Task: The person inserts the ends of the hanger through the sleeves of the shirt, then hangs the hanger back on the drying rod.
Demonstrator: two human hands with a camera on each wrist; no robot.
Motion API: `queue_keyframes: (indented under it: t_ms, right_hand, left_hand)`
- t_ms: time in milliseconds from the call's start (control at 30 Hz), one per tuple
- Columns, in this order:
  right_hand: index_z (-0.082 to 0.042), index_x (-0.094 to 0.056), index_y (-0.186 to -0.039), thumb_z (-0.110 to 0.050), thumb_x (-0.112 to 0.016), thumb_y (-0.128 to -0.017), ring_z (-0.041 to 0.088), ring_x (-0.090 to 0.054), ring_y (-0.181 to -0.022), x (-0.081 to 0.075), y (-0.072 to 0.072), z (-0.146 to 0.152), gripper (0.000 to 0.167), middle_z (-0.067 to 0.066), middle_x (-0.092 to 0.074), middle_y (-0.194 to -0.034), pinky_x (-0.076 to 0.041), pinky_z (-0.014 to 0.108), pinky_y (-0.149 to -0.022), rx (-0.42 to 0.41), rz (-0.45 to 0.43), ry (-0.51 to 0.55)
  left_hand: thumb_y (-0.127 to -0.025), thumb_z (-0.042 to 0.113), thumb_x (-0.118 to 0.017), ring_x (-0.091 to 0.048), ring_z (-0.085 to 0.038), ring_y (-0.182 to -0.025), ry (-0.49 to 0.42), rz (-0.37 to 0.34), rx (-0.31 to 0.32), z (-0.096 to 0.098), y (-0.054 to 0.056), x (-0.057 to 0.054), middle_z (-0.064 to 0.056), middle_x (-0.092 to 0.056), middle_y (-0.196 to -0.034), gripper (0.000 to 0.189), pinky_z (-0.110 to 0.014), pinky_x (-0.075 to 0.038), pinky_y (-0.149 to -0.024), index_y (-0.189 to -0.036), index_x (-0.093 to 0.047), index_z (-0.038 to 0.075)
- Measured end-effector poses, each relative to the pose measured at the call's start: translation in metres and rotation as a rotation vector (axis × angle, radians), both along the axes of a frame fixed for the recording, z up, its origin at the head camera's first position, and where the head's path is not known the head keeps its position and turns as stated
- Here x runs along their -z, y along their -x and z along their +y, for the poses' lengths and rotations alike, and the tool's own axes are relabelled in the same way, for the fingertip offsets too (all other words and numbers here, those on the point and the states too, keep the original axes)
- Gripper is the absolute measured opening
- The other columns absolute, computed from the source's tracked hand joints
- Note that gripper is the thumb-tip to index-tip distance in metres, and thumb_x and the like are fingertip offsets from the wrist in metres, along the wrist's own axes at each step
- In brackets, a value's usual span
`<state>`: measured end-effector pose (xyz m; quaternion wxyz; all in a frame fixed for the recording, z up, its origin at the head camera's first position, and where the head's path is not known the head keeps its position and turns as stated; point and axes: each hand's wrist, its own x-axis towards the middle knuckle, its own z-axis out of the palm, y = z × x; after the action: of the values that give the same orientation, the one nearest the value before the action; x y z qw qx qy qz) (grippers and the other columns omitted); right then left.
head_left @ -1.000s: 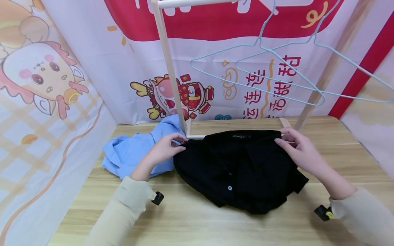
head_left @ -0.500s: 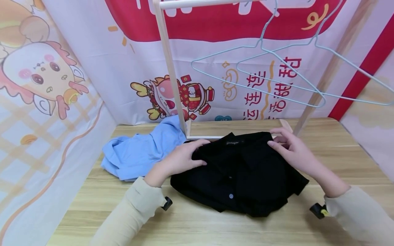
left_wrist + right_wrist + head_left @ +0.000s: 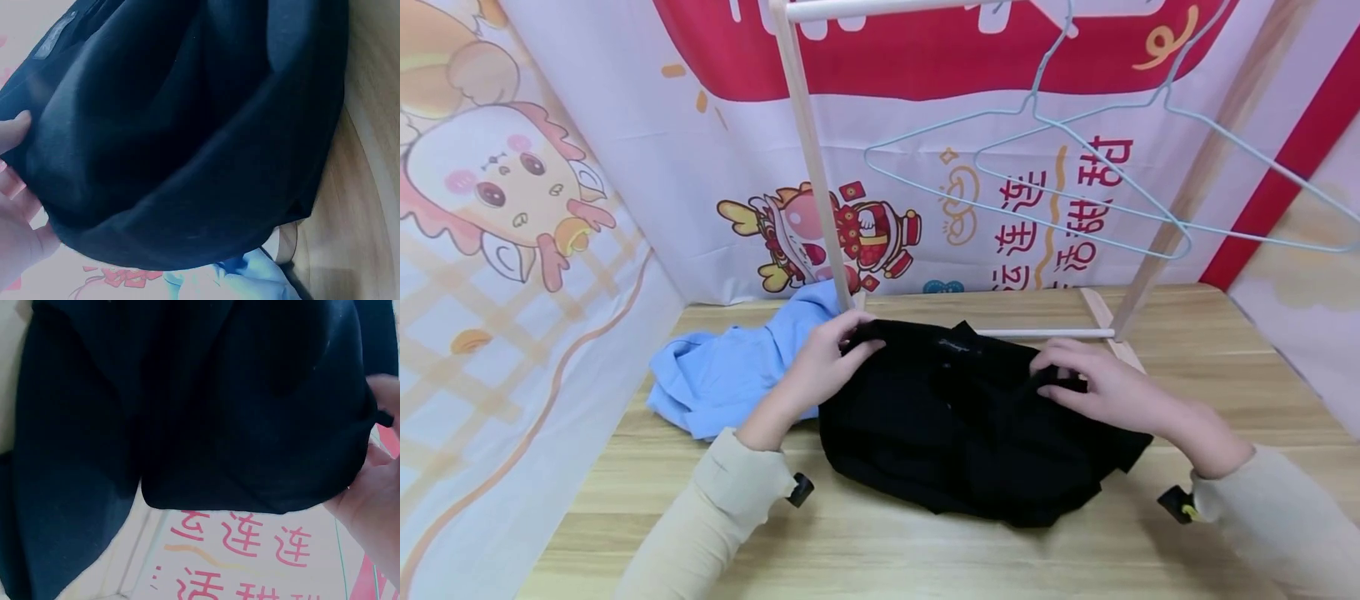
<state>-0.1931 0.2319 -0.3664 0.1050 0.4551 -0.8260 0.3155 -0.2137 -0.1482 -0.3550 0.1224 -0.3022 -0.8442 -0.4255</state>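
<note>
A black shirt (image 3: 955,433) with a small label at its neck lies bunched on the wooden table, its upper edge raised. My left hand (image 3: 827,358) pinches that edge at the left corner, thumb in front. On the right side, my right hand (image 3: 1105,387) pinches a fold of the cloth between thumb and fingers. In the left wrist view the shirt (image 3: 175,144) hangs in a loose curve from the left hand (image 3: 22,231). The right wrist view has the dark cloth (image 3: 250,425) draping beside the right hand (image 3: 369,494).
A crumpled light blue garment (image 3: 730,375) lies left of the black shirt. Behind stands a wooden rack, its left post (image 3: 816,167) close to the left hand. Two pale blue hangers (image 3: 1026,179) hang above the shirt. A printed cloth backdrop (image 3: 700,208) encloses the table.
My left hand moved right along the shirt, then back left to the corner. The right hand shifted left and slightly nearer. The shirt's front has folded, and its button is out of sight.
</note>
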Motion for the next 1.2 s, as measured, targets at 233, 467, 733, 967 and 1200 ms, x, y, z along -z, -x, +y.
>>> queue_keyframes:
  t_ms: [233,467,733,967,1200]
  right_hand:
    - [-0.017,-0.052,-0.113,-0.006,-0.086,-0.076,0.012,-0.055,-0.09,-0.001,-0.009,-0.001,0.052,-0.006,-0.058,-0.098,-0.049,0.034,-0.08,0.149,-0.229,-0.153]
    - [-0.01,-0.048,-0.107,0.023,-0.074,-0.071,0.005,-0.052,-0.09,0.004,-0.009,0.004,0.056,-0.005,-0.055,-0.099,-0.05,0.021,-0.074,0.122,-0.084,0.011]
    - [-0.002,-0.049,-0.108,0.028,-0.062,-0.08,0.008,-0.052,-0.092,-0.012,-0.009,0.015,0.043,-0.003,-0.049,-0.108,-0.047,0.016,-0.07,0.139,-0.195,0.24]
    - [-0.003,-0.052,-0.111,0.02,-0.064,-0.084,0.011,-0.05,-0.083,-0.025,-0.012,0.019,0.037,-0.006,-0.053,-0.102,-0.041,0.023,-0.067,0.286,-0.275,0.321]
    - [-0.008,-0.057,-0.112,0.017,-0.063,-0.085,0.012,-0.052,-0.083,-0.034,-0.017,0.023,0.037,-0.007,-0.056,-0.101,-0.042,0.021,-0.07,0.333,-0.284,0.33]
  left_hand:
    - [-0.101,0.004,-0.064,-0.062,-0.022,-0.093,-0.106,-0.101,-0.007,0.002,-0.002,-0.001,-0.012,-0.069,-0.107,0.022,-0.04,-0.052,-0.085,-0.122,-0.063,0.001]
    - [-0.102,0.008,-0.064,-0.065,-0.025,-0.1,-0.164,-0.262,-0.003,0.004,-0.001,0.0,-0.015,-0.069,-0.114,0.028,-0.041,-0.053,-0.089,-0.128,-0.061,-0.001]
    - [-0.097,0.017,-0.073,-0.064,-0.025,-0.104,0.055,-0.361,0.012,-0.003,0.003,0.02,-0.01,-0.069,-0.113,0.031,-0.043,-0.052,-0.094,-0.124,-0.066,0.003]
    - [-0.084,0.023,-0.086,-0.058,-0.016,-0.086,0.39,-0.363,0.042,-0.016,0.0,0.028,0.002,-0.064,-0.091,0.029,-0.036,-0.051,-0.079,-0.104,-0.07,0.009]
    - [-0.093,-0.002,-0.069,-0.066,-0.023,-0.096,0.358,-0.275,-0.152,-0.027,-0.004,0.002,-0.011,-0.073,-0.106,0.016,-0.042,-0.055,-0.084,-0.108,-0.076,0.001]
